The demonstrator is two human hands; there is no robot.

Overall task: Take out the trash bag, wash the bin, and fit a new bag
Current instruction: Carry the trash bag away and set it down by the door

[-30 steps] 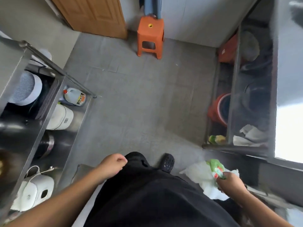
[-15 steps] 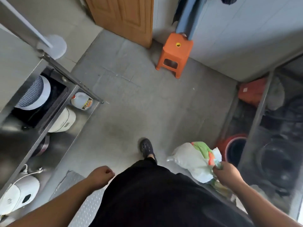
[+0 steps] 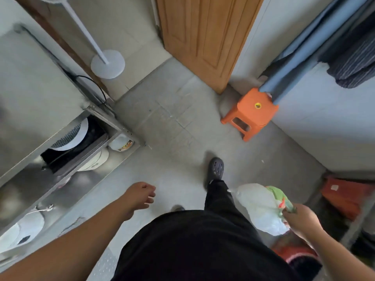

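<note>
From the head camera I see my right hand (image 3: pixel 302 219) gripping the gathered neck of the white trash bag (image 3: pixel 258 206), which hangs off the floor, nearer me than the orange stool (image 3: pixel 251 113). My left hand (image 3: pixel 140 196) hangs loosely curled, holding nothing.

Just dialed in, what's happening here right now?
A person is standing on the kitchen floor with a filled white trash bag in the right hand, gripped at its gathered green top so it hangs beside the right leg. The left hand holds nothing, fingers loosely curled. Ahead are a wooden door and an orange stool. The bag looks already out of the bin; washing and fitting a new bag are still to come.
</note>
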